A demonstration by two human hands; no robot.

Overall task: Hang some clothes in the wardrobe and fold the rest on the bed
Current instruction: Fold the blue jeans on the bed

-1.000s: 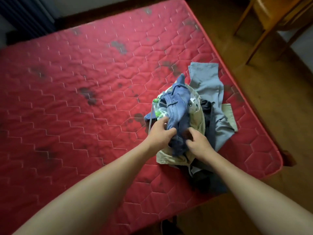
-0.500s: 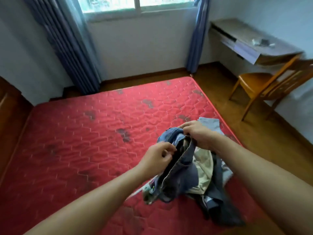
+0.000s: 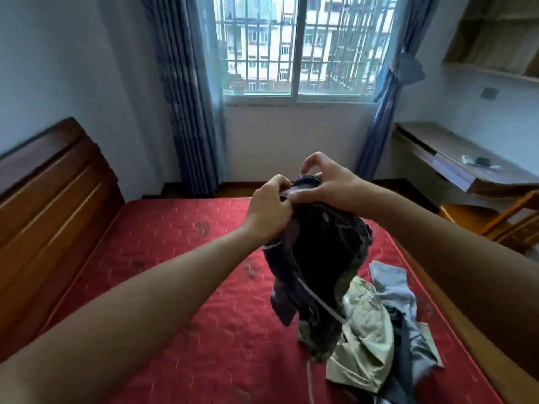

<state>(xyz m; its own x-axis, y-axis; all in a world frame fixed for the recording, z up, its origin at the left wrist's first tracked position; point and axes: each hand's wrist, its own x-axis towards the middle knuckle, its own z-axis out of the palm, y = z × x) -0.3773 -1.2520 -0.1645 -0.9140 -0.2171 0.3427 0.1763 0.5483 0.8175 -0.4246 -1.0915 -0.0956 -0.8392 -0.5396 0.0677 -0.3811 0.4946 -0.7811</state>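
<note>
I hold a dark blue denim garment (image 3: 320, 258) up in the air over the red mattress (image 3: 175, 287). My left hand (image 3: 269, 209) grips its top edge on the left. My right hand (image 3: 326, 185) pinches the same edge on the right, with its forefinger arched above the cloth. The garment hangs crumpled below both hands and a pale cord trails from it down to the bed. Under it, at the mattress's right side, lies a pile of clothes: a beige garment (image 3: 367, 345), a light blue one (image 3: 390, 284) and darker pieces.
A wooden headboard (image 3: 49, 193) stands at the left. Straight ahead are a barred window (image 3: 294, 45) and blue curtains (image 3: 186, 97). A wooden desk (image 3: 455, 158) and a wooden chair (image 3: 495, 220) stand at the right, past the bed's edge.
Both hands have lifted the denim garment from the pile to chest height. The view has tilted up from the mattress to the window and wall.
</note>
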